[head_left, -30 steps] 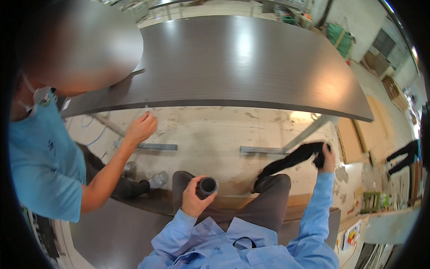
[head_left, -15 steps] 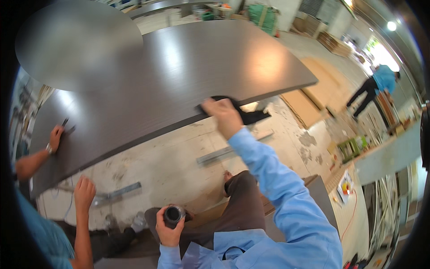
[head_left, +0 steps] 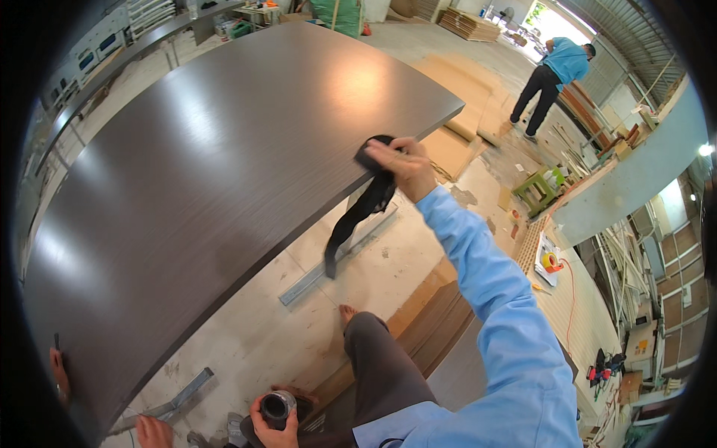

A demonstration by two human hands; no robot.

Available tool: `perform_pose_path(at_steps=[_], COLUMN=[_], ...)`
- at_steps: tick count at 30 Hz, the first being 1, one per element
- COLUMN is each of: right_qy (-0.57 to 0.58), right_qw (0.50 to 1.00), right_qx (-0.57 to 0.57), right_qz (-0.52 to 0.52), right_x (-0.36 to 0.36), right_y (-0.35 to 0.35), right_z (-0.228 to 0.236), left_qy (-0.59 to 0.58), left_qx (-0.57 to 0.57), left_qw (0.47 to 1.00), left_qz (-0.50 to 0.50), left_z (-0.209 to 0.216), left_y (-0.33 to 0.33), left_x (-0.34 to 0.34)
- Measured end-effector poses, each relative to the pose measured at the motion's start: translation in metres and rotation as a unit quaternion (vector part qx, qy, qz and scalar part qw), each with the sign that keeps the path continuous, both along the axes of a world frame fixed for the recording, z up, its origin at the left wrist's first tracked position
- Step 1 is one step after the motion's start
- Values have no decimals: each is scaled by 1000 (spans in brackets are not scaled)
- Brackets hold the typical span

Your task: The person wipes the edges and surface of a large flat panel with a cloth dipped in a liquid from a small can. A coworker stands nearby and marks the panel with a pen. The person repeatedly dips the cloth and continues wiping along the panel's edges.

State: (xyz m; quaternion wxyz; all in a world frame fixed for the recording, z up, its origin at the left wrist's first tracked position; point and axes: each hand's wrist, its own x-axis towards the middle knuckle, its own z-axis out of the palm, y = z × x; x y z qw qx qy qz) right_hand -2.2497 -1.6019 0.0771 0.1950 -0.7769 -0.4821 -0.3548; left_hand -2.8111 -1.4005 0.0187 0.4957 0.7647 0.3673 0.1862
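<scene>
My right hand (head_left: 409, 166) presses a black cloth (head_left: 364, 205) against the near edge of a large dark-brown wood-grain board (head_left: 224, 142). A long end of the cloth hangs over that edge, below the board. Low in the view, my left hand (head_left: 270, 427) is wrapped round a dark, open-topped round container (head_left: 278, 405), held upright over my lap. What is inside cannot be made out. At the far left end of the board, another person's hand (head_left: 60, 371) rests with a small dark tool; a second hand (head_left: 154, 433) of that person shows below the edge.
Metal bars (head_left: 336, 257) lie under the board on the pale floor. Cardboard sheets (head_left: 463, 97) cover floor beyond its right end. Further off stands a person (head_left: 553, 75) in a blue shirt. At the right is a bench (head_left: 575, 321) with yellow tape (head_left: 551, 261) and a green stool (head_left: 539, 190).
My view has swung to the right. The black cloth is now bunched under my right hand, its end hanging down rather than out to the right. My left hand still holds the container.
</scene>
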Motion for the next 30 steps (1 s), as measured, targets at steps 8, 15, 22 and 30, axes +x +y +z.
perform_pose_path(at_steps=[8,15,22,30], right_qy=[183,330,390,384], right_qw=[845,915,896,874], right_qx=[128,155,167,180], right_qz=[-487,-172,-129,-237], right_x=[169,23,-29,-22], right_y=[-196,-101,8,16], right_z=[72,66,45,59], left_qy=[-50,23,5,26], left_qx=[-163,-147,-167,-178], left_qw=[984,978,970,966], left_qz=[-56,-144,-177,-185], left_z=[-13,22,70,93], left_y=[13,15,19,21], left_x=[80,123,156,179])
